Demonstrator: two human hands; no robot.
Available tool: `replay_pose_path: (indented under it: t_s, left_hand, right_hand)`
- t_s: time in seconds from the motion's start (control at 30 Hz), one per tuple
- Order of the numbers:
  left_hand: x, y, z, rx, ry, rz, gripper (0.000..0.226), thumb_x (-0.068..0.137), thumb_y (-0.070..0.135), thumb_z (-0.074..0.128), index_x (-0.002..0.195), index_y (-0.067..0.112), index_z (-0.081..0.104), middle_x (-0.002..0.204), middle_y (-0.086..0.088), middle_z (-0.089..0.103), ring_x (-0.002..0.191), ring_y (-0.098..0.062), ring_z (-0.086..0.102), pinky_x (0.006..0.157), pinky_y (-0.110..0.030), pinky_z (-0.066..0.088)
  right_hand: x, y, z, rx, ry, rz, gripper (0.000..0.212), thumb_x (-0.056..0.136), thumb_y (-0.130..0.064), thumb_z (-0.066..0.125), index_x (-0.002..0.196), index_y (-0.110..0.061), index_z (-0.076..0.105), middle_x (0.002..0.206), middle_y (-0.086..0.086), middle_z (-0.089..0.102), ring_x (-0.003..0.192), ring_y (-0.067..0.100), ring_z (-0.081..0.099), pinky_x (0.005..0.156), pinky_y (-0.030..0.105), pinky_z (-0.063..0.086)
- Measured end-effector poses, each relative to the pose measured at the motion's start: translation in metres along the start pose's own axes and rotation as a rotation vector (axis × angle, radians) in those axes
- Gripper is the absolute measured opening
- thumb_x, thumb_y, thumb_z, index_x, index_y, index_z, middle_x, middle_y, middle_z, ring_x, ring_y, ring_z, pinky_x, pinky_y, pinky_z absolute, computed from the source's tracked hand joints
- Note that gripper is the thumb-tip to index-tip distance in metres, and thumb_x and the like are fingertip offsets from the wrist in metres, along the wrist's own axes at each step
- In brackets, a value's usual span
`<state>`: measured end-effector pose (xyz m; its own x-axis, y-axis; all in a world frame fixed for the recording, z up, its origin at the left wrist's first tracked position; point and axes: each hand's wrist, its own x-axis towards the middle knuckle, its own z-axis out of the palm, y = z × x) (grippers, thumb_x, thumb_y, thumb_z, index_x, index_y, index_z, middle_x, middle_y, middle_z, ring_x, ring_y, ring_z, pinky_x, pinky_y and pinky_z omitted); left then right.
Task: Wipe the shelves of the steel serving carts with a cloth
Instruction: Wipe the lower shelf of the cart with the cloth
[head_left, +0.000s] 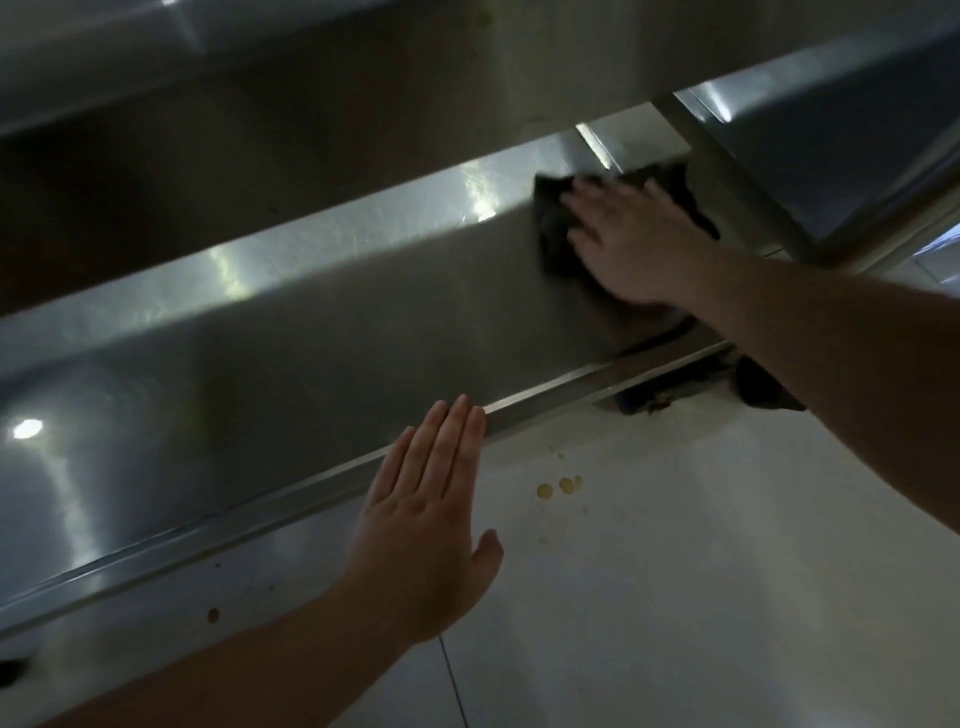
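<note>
Lower steel shelf (322, 332) of the serving cart runs diagonally across the view, with a raised rim (291, 493) along its near edge. An upper shelf (311, 78) overhangs it closely from above, leaving only a low gap over the far part of the surface. A steel upright (748, 192) stands at the right end, just beyond the cloth, with a second steel panel (831, 119) past it.

One dark cloth (558, 249) lies flat on the shelf at its right end. Right hand (631, 244) rests on top of it, fingers straight and slightly spread, palm pressing down.

Left hand (431, 514) hovers flat over the near rim, fingers straight and close together, thumb out, holding nothing; whether the fingertips touch the rim cannot be told.

Shelf surface to the left of the cloth is open along its length. Pale tiled floor (675, 597) below carries several yellowish spots (561, 487) near the rim. One dark caster (758, 389) shows under the right forearm.
</note>
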<state>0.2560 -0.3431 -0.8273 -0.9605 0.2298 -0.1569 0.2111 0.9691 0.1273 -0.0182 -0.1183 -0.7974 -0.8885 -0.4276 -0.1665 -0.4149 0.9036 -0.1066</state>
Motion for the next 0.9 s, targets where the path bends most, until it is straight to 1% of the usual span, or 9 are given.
replay_pose_path:
  t_s: [0.1, 0.17, 0.23, 0.33, 0.47, 0.53, 0.63, 0.77, 0.9]
  left_hand:
    - [0.001, -0.001, 0.001, 0.004, 0.006, 0.002, 0.110, 0.083, 0.053, 0.056, 0.168, 0.010, 0.001, 0.177, -0.006, 0.001, 0.163, -0.021, -0.003, 0.131, -0.041, 0.002]
    - [0.001, -0.001, 0.001, 0.011, -0.002, -0.004, 0.110, 0.084, 0.054, 0.055, 0.168, 0.010, -0.001, 0.177, -0.006, 0.000, 0.163, -0.021, -0.005, 0.131, -0.042, 0.002]
    - [0.001, -0.001, 0.001, 0.007, -0.009, 0.000, 0.110, 0.084, 0.054, 0.055, 0.168, 0.010, -0.001, 0.177, -0.006, -0.001, 0.163, -0.021, -0.005, 0.131, -0.041, 0.000]
    - [0.001, -0.003, 0.002, 0.022, -0.003, 0.004, 0.109, 0.084, 0.055, 0.051, 0.168, 0.011, -0.003, 0.177, -0.005, -0.002, 0.163, -0.020, -0.006, 0.130, -0.039, -0.004]
    - [0.001, -0.003, 0.004, 0.042, -0.013, -0.015, 0.110, 0.085, 0.055, 0.050, 0.168, 0.012, -0.007, 0.177, -0.005, -0.005, 0.163, -0.019, -0.008, 0.129, -0.041, -0.002]
    - [0.001, -0.003, 0.004, 0.028, -0.017, -0.009, 0.111, 0.084, 0.054, 0.052, 0.168, 0.012, -0.008, 0.177, -0.005, -0.006, 0.163, -0.019, -0.007, 0.129, -0.042, 0.000]
    - [0.001, -0.001, 0.002, 0.015, -0.018, -0.006, 0.113, 0.082, 0.055, 0.054, 0.168, 0.011, -0.007, 0.177, -0.005, -0.003, 0.163, -0.020, -0.006, 0.129, -0.042, 0.000]
    - [0.000, -0.001, 0.000, 0.000, -0.013, -0.011, 0.113, 0.081, 0.055, 0.054, 0.168, 0.012, -0.005, 0.177, -0.004, -0.001, 0.163, -0.019, -0.004, 0.130, -0.041, 0.001]
    - [0.000, -0.002, 0.001, -0.019, 0.008, 0.014, 0.113, 0.081, 0.054, 0.054, 0.168, 0.011, -0.004, 0.177, -0.006, 0.002, 0.163, -0.021, -0.002, 0.131, -0.043, 0.006]
  right_hand:
    - [0.057, 0.001, -0.012, 0.066, 0.016, 0.201, 0.063, 0.108, -0.049, 0.017, 0.166, -0.024, 0.016, 0.174, -0.005, 0.007, 0.160, 0.023, 0.003, 0.128, 0.054, 0.002]
    - [0.072, -0.017, -0.012, 0.089, -0.007, 0.242, 0.064, 0.107, -0.048, 0.016, 0.166, -0.023, 0.013, 0.175, -0.004, 0.003, 0.160, 0.024, 0.000, 0.128, 0.054, -0.001]
    - [0.063, -0.044, -0.004, 0.096, 0.014, 0.164, 0.063, 0.108, -0.047, 0.019, 0.166, -0.023, 0.015, 0.175, -0.004, 0.006, 0.160, 0.023, 0.004, 0.128, 0.052, 0.000]
    - [0.016, -0.077, 0.010, 0.101, 0.018, -0.071, 0.061, 0.109, -0.048, 0.025, 0.165, -0.026, 0.022, 0.174, -0.007, 0.012, 0.159, 0.019, 0.010, 0.128, 0.048, 0.005]
    - [-0.077, -0.079, 0.021, 0.045, -0.090, -0.276, 0.068, 0.103, -0.058, 0.008, 0.165, -0.033, 0.014, 0.173, -0.015, 0.006, 0.160, 0.012, 0.002, 0.129, 0.046, 0.004]
    - [-0.105, -0.059, 0.018, 0.071, -0.127, -0.201, 0.065, 0.104, -0.058, 0.008, 0.165, -0.036, 0.009, 0.172, -0.018, 0.000, 0.159, 0.008, -0.004, 0.130, 0.044, 0.001]
    - [-0.106, -0.034, 0.013, 0.117, -0.113, -0.046, 0.059, 0.109, -0.050, 0.022, 0.166, -0.034, 0.013, 0.173, -0.017, 0.002, 0.160, 0.012, -0.001, 0.129, 0.045, 0.002]
    - [-0.042, -0.018, 0.007, 0.145, -0.020, 0.112, 0.059, 0.110, -0.045, 0.028, 0.165, -0.025, 0.022, 0.174, -0.006, 0.010, 0.160, 0.023, 0.009, 0.127, 0.052, 0.004]
    - [0.046, -0.023, -0.013, 0.136, -0.028, 0.213, 0.063, 0.108, -0.047, 0.022, 0.166, -0.022, 0.018, 0.175, -0.002, 0.006, 0.160, 0.026, 0.007, 0.128, 0.055, 0.001]
